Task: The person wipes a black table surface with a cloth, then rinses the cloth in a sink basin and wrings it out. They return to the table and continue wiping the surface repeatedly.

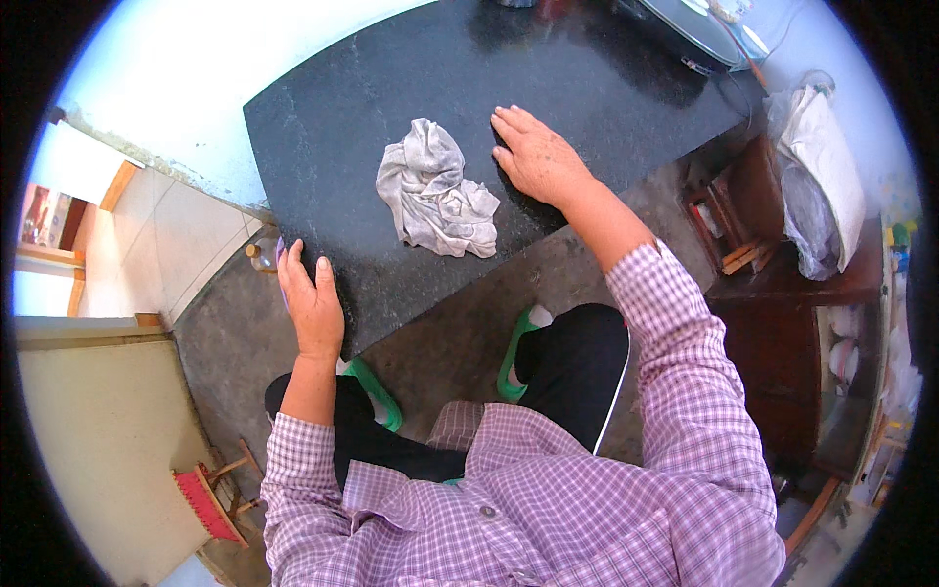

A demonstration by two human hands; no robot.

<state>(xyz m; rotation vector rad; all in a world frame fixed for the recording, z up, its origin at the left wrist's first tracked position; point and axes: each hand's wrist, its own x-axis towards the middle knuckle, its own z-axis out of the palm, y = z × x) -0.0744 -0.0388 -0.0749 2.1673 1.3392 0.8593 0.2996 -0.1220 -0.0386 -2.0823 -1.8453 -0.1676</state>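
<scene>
A crumpled grey-white cloth (440, 194) lies on the dark stone-like tabletop (352, 95), between my two hands. My right hand (539, 158) rests flat on the top to the right of the cloth, fingers extended, holding nothing. At the table's left edge is my left hand (312, 297), its thumb apart from the fingers. Something thin and purple (281, 271) shows beside the left fingers; whether they grip it or only touch it cannot be told. Neither hand touches the cloth.
A round glass-like lid or tray (697, 29) and a cable are at the table's far right. Bags (821, 176) sit on a dark wooden cabinet (763, 352) to the right. A bottle (260, 257) stands beyond the left edge. A small red-topped stool (209, 506) is at lower left.
</scene>
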